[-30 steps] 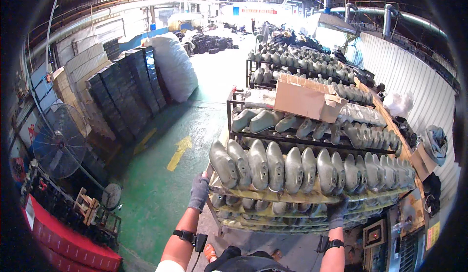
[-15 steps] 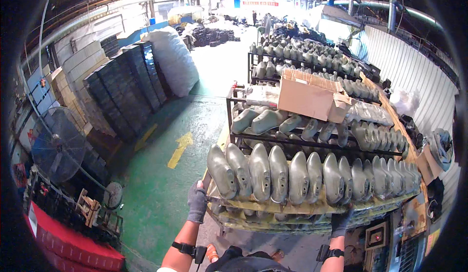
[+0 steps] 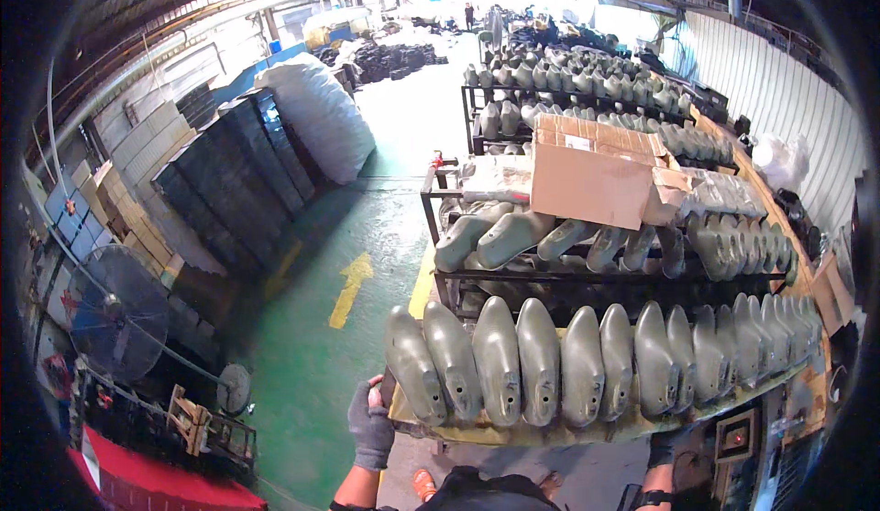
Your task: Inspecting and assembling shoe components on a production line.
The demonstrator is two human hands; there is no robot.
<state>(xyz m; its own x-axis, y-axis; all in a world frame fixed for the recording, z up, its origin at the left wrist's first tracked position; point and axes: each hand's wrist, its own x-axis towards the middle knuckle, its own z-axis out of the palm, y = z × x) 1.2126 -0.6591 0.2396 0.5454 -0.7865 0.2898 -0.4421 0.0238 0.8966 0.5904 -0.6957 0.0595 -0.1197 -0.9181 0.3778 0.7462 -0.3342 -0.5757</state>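
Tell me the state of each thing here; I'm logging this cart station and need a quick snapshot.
Left hand: gloved, gripping the left end of the near rack.
Right hand: gloved, at the rack's right underside, mostly hidden; grip unclear.
Near rack: full, one row of grey-green shoe lasts standing side by side.
Cardboard box: flaps open, resting on the second rack.
Floor fan: standing; whether it is running is unclear.
White sack: bulging full, upright.
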